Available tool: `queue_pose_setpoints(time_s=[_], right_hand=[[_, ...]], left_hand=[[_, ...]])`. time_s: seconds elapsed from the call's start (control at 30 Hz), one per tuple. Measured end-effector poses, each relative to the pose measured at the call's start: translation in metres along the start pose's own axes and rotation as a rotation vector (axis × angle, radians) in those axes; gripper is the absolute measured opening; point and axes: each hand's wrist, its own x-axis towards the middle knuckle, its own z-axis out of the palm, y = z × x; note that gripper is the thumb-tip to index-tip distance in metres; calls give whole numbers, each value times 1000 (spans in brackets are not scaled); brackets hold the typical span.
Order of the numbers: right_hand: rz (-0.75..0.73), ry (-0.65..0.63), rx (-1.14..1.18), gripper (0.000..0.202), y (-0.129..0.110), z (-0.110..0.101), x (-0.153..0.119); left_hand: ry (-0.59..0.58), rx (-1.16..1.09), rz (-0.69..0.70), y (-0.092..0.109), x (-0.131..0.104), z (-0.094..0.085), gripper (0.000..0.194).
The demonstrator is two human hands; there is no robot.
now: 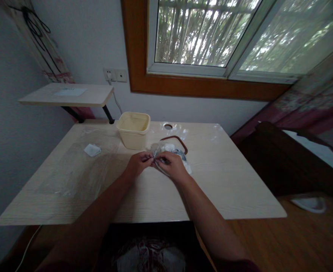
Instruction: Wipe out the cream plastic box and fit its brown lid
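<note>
Over the middle of the table, my left hand (139,161) and my right hand (170,163) meet with fingertips pinched on a thin grey strip (161,170). Its lower part runs down under my right hand. Behind my right hand lies a bundle of white and blue-grey material (180,153), partly hidden by the hand. A reddish-brown curved band or handle (180,141) arches at the back of that bundle. How the strip joins the bundle is too small to tell.
A cream plastic bin (135,130) stands behind my left hand. Clear plastic sheeting (70,166) and a small white packet (92,150) lie on the table's left. A raised shelf (70,96) is at the back left.
</note>
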Motion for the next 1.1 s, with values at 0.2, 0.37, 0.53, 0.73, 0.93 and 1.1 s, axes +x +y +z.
queue_pose_setpoints(time_s=[0.2, 0.37, 0.53, 0.73, 0.93, 1.1], right_hand=[[-26, -78, -81, 8, -3, -5, 2], [-26, -98, -197, 9, -4, -4, 0], [8, -92, -250, 11, -6, 0, -1], [93, -26, -221, 13, -10, 6, -1], [199, 75, -138, 13, -11, 12, 0], [216, 106, -104, 13, -11, 14, 1]], left_hand=[[24, -35, -63, 6, -2, 4, 21], [53, -39, -87, 6, -2, 8, 19], [93, 36, -54, 6, -3, 10, 16], [183, 175, -3, 12, -6, 15, 13], [279, 301, 81, 13, -7, 21, 11], [287, 447, 138, 12, -6, 21, 12]])
